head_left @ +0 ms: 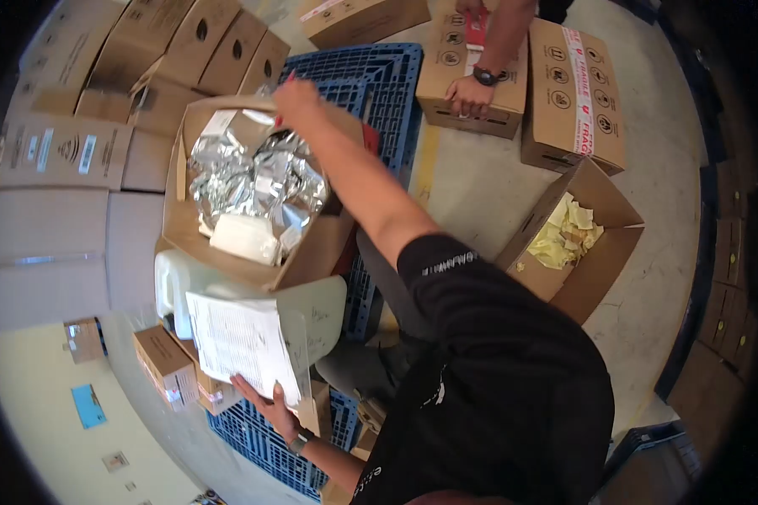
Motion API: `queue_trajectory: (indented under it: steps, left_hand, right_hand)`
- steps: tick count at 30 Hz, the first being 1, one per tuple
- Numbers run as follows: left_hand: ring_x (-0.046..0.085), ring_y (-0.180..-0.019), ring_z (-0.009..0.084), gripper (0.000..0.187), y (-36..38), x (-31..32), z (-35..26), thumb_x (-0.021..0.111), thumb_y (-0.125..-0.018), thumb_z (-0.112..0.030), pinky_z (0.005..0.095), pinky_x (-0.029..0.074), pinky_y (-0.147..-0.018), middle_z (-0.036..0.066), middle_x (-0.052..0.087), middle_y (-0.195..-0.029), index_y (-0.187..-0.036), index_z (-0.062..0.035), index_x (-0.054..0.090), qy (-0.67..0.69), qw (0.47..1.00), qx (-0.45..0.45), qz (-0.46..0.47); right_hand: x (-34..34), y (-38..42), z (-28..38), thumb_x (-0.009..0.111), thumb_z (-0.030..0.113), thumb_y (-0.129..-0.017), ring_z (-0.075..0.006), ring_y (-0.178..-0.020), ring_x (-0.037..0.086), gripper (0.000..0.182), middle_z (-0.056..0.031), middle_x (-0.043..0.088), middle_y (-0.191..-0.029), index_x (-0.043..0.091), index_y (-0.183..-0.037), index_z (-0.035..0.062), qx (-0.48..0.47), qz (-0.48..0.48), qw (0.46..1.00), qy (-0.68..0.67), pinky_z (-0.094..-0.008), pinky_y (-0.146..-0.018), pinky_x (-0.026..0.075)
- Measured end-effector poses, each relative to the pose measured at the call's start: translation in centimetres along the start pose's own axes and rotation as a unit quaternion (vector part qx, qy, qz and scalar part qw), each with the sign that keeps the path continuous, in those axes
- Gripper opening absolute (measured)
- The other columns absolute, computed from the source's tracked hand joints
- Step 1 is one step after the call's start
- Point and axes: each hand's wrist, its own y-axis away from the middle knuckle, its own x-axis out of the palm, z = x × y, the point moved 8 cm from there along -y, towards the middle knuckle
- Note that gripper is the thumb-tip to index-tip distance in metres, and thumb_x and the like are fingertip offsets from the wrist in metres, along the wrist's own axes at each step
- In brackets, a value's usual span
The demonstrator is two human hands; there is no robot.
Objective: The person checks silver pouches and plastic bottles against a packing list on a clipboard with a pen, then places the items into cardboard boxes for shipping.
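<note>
Right hand (301, 104) curled, seemingly round a red item (291, 77); left hand (267, 410) spread against papers (240, 337).
Open carton (226, 271) is reached by the right; papers' long axis is aimed toward it.

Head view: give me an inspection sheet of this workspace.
Surface: blue plastic grid pallets on grey concrete floor.
Job's things: open brown cardboard box holding crumpled silver foil; printed white paper sheets.
Clutter: crumpled yellow paper in a second open brown carton.
Grips: left grip at the sheets' edge; right grip at the box's rim, beside an unidentifiable red object.
Cables: nothing seen.
Surroundings: brown carton stack; another person's hand on a closed carton.
</note>
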Motion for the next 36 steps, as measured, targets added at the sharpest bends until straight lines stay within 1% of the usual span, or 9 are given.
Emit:
queue_trajectory:
  steps: [2, 6, 7, 10, 13, 17, 29, 31, 36]
  left_hand:
    - [0.016, -0.154, 0.0341, 0.102, -0.1, -0.2, -0.3, 0.077, -0.081, -0.053, 0.0492, 0.018, -0.122, 0.019, 0.013, -0.168, -0.159, -0.0092, 0.029, -0.044, 0.999, -0.002, -0.006]
    - [0.024, -0.15, 0.0349, 0.099, -0.4, 0.2, 0.2, 0.074, -0.078, -0.039, 0.0484, 0.02, -0.122, 0.017, 0.019, -0.166, -0.159, -0.0068, 0.028, 0.045, 0.996, -0.078, -0.028]
    - [0.027, -0.148, 0.0342, 0.099, -0.7, -0.3, 0.2, 0.07, -0.077, -0.036, 0.0484, 0.02, -0.122, 0.016, 0.021, -0.166, -0.16, -0.0071, 0.025, -0.004, 0.997, -0.074, -0.037]
    - [0.031, -0.148, 0.0308, 0.083, -0.6, -2.1, 3.9, 0.055, -0.088, -0.048, 0.0489, 0.022, -0.122, 0.013, 0.028, -0.165, -0.157, -0.0071, 0.035, 0.068, 0.986, -0.116, -0.094]
    - [0.032, -0.148, 0.0304, 0.081, -0.5, -2.6, 5.4, 0.054, -0.089, -0.049, 0.0487, 0.022, -0.122, 0.013, 0.029, -0.164, -0.156, -0.007, 0.036, 0.152, 0.96, -0.19, -0.14]
    - [0.033, -0.147, 0.03, 0.079, -0.6, -2.5, 5.8, 0.052, -0.089, -0.05, 0.0485, 0.023, -0.122, 0.013, 0.031, -0.163, -0.155, -0.0068, 0.039, 0.214, 0.929, -0.252, -0.165]
    - [0.035, -0.146, 0.0286, 0.076, -0.3, -1.6, 3.7, 0.047, -0.092, -0.055, 0.0477, 0.024, -0.121, 0.012, 0.037, -0.161, -0.151, -0.0063, 0.046, 0.304, 0.867, -0.328, -0.22]
    - [0.031, -0.147, 0.0345, 0.077, -0.3, -3.6, 5.3, 0.037, -0.096, -0.062, 0.049, 0.021, -0.122, 0.012, 0.033, -0.163, -0.152, -0.009, 0.045, 0.27, 0.892, -0.31, -0.191]
    - [0.04, -0.143, 0.0267, 0.069, -0.2, -5.0, 5.5, 0.037, -0.102, -0.048, 0.0401, 0.028, -0.12, 0.013, 0.048, -0.153, -0.147, 0.0025, 0.047, 0.136, 0.945, -0.22, -0.2]
  right_hand:
    - [0.4, 3.3, 0.7, 0.065, 0.014, -0.081, -0.0271, -0.084, 0.074, 0.013, -0.0116, 0.075, -0.085, 0.076, -0.085, 0.0084, 0.031, -0.072, 0.997, -0.016, -0.0411, -0.069, 0.057]
    - [-3.5, 7.3, -1.5, 0.064, 0.014, -0.081, -0.0227, -0.08, 0.067, 0.008, -0.0063, 0.069, -0.08, 0.071, -0.083, 0.012, 0.128, -0.163, 0.978, -0.005, -0.038, -0.068, 0.047]
    - [-3.8, 7.0, -1.6, 0.064, 0.014, -0.081, -0.0227, -0.08, 0.067, 0.008, -0.0063, 0.069, -0.08, 0.071, -0.083, 0.012, 0.133, -0.162, 0.978, -0.009, -0.038, -0.068, 0.047]
    - [-4.7, 6.3, -2.7, 0.063, 0.01, -0.081, -0.025, -0.08, 0.063, 0.008, -0.0103, 0.066, -0.08, 0.067, -0.087, 0.008, 0.208, -0.168, 0.964, -0.004, -0.0393, -0.071, 0.047]
    - [-4.7, 5.8, -4.5, 0.063, 0.011, -0.08, -0.0249, -0.083, 0.057, 0.008, -0.0106, 0.061, -0.081, 0.064, -0.087, 0.0074, 0.277, -0.173, 0.942, -0.078, -0.0407, -0.075, 0.044]
    - [-5.2, 5.8, -4.9, 0.063, 0.014, -0.081, -0.0258, -0.085, 0.053, 0.009, -0.0115, 0.059, -0.08, 0.063, -0.086, 0.0059, 0.272, -0.253, 0.912, -0.172, -0.0405, -0.074, 0.042]
    - [-5.4, 5.3, -5.9, 0.064, 0.011, -0.079, -0.0253, -0.082, 0.048, 0.011, -0.0092, 0.052, -0.079, 0.055, -0.086, 0.0093, 0.215, -0.28, 0.892, -0.283, -0.0404, -0.071, 0.034]
    - [-5.6, 5.3, -6.0, 0.06, 0.014, -0.084, -0.0276, -0.085, 0.052, 0.009, -0.0121, 0.056, -0.082, 0.058, -0.09, 0.0084, 0.203, -0.291, 0.892, -0.281, -0.0439, -0.075, 0.04]
    - [-4.5, 4.8, -5.9, 0.06, 0.013, -0.085, -0.0325, -0.094, 0.055, 0.014, -0.0139, 0.06, -0.088, 0.06, -0.099, 0.0078, 0.172, -0.288, 0.892, -0.305, -0.0513, -0.078, 0.041]
